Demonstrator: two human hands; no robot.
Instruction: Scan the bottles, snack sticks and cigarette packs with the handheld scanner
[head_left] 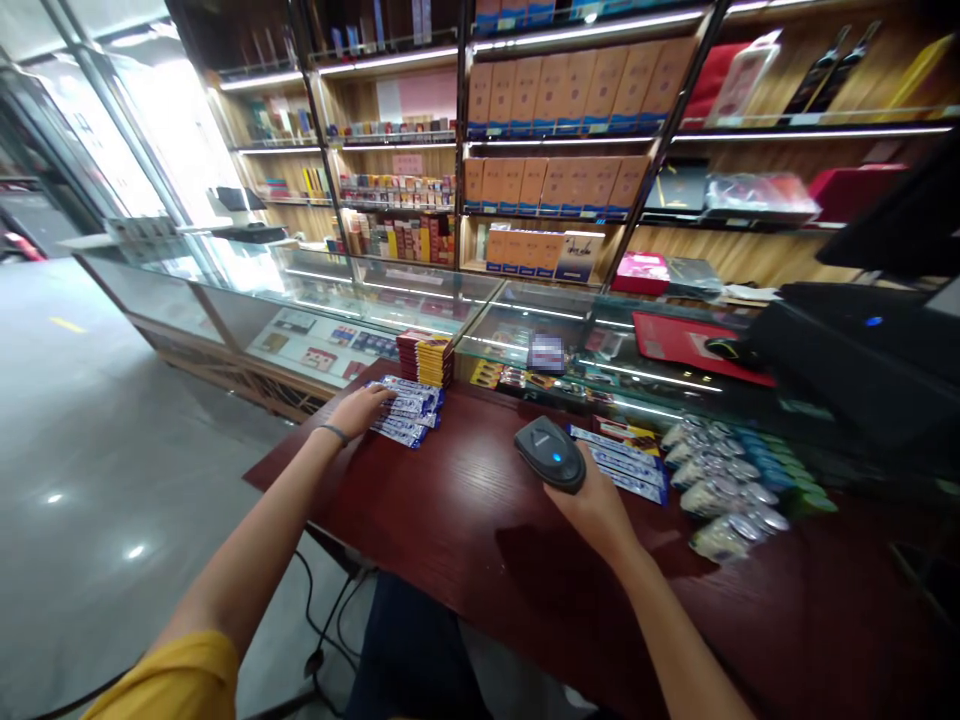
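Observation:
My right hand (596,505) is wrapped around a dark grey barcode scanner (550,452) with a lit blue light, held above the dark red wooden table (457,500). My left hand (361,410), a dark band at its wrist, lies with stretched fingers on the near-left side of a pile of blue-and-white packets (409,408). Just behind that pile stands a stack of red and yellow packs (424,358). More blue-and-white packets (626,462) lie side by side to the right of the scanner, partly behind my right hand.
Rows of clear-wrapped items (720,490) and green-topped ones (787,470) stand at the table's right. A glass display counter (360,300) borders the far side. Black computer equipment (862,360) rises at the right. Shelves hold orange boxes (570,90). Cables (322,630) hang below the table.

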